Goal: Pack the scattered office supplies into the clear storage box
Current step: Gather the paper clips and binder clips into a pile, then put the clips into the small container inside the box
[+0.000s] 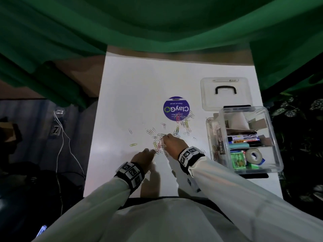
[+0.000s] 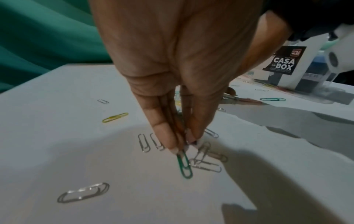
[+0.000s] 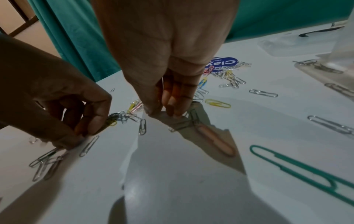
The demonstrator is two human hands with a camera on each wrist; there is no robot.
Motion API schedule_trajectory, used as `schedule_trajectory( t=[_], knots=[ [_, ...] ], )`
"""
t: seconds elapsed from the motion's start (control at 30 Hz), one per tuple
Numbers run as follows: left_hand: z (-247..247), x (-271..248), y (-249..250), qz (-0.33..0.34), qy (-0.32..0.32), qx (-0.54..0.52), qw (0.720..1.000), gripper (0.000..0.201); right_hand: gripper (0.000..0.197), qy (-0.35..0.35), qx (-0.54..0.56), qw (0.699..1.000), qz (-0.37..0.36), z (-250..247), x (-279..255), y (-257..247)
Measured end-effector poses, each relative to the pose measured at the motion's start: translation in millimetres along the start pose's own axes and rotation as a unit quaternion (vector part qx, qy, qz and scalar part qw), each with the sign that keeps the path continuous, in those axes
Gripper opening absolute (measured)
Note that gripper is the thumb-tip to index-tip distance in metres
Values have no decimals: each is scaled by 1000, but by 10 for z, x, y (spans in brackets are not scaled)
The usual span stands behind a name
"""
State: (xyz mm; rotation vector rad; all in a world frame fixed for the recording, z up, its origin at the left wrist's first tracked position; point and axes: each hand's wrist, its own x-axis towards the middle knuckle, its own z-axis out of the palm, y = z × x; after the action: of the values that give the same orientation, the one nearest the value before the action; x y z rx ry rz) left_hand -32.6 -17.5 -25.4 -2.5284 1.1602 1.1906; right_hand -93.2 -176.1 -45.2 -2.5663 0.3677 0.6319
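Many coloured and silver paper clips [image 1: 185,121] lie scattered on the white table [image 1: 132,84]. My left hand [image 1: 153,151] points down with its fingers bunched, pinching a cluster of clips [image 3: 113,119]; its fingertips [image 2: 173,147] touch a green clip [image 2: 184,165]. Just right of it, my right hand [image 1: 165,137] pinches the raised top edge of a clear plastic film [image 3: 182,151] with thumb and fingertips [image 3: 172,112]. At the right stands the clear storage box [image 1: 276,154], open, holding markers, tape and other supplies.
The box's clear lid [image 1: 225,91] with a black handle lies behind it. A round purple sticker [image 1: 176,109] marks the table centre, with clips piled on its near edge. White cables [image 1: 61,137] hang left of the table. Green curtain runs along the far side.
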Motion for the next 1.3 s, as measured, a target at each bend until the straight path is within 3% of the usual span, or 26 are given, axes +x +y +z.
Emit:
schedule_trajectory(
  t=[0.13, 0.3, 0.4, 0.47, 0.57, 0.63, 0.73, 0.87, 0.93, 1.0, 1.1, 1.17, 1.2, 1.27, 1.3],
  knots=[
    [-45, 13, -33, 14, 9, -6, 1000, 23, 14, 10, 103, 994, 19, -135, -167, 82],
    [-275, 58, 202, 75, 76, -43, 993, 14, 17, 48, 269, 962, 2, -470, -606, 361],
    [-662, 82, 716, 104, 145, -103, 979, 14, 13, 129, 320, 938, 34, -797, -934, 621],
    [-925, 133, 1136, 146, 193, -182, 953, 19, 17, 199, 355, 911, 73, -1031, -1153, 907],
    [-1271, 277, 1786, 214, 204, -280, 913, 23, 21, 318, 369, 862, 144, -1339, -1484, 1395],
    [-1425, 425, 2222, 240, 200, -298, 902, 24, 23, 376, 326, 847, 189, -1470, -1658, 1666],
    [-1487, 642, 2759, 249, 178, -330, 893, 24, 26, 392, 273, 850, 221, -1548, -1725, 1945],
    [-1412, 873, 3052, 242, 161, -269, 918, 27, 29, 320, 230, 888, 235, -1479, -1600, 2152],
    [-1386, 896, 2978, 248, 189, -258, 914, 31, 31, 332, 201, 889, 243, -1436, -1616, 2142],
    [-1362, 917, 2735, 237, 251, -301, 889, 28, 29, 373, 175, 887, 209, -1366, -1679, 1994],
    [-1228, 1006, 2152, 160, 335, -365, 854, 33, 28, 330, 131, 923, 144, -1137, -1753, 1516],
    [-1039, 1116, 1828, 78, 332, -345, 874, 36, 32, 256, 72, 955, 132, -868, -1768, 1200],
    [-916, 1179, 1735, 58, 299, -314, 899, 41, 32, 234, 39, 961, 140, -737, -1780, 1081],
    [-668, 1278, 1694, 100, 213, -191, 953, 55, 30, 231, 11, 959, 162, -550, -1796, 989],
    [-555, 1326, 1714, 140, 183, -119, 966, 61, 26, 238, 12, 956, 169, -520, -1801, 1000]
  ],
)
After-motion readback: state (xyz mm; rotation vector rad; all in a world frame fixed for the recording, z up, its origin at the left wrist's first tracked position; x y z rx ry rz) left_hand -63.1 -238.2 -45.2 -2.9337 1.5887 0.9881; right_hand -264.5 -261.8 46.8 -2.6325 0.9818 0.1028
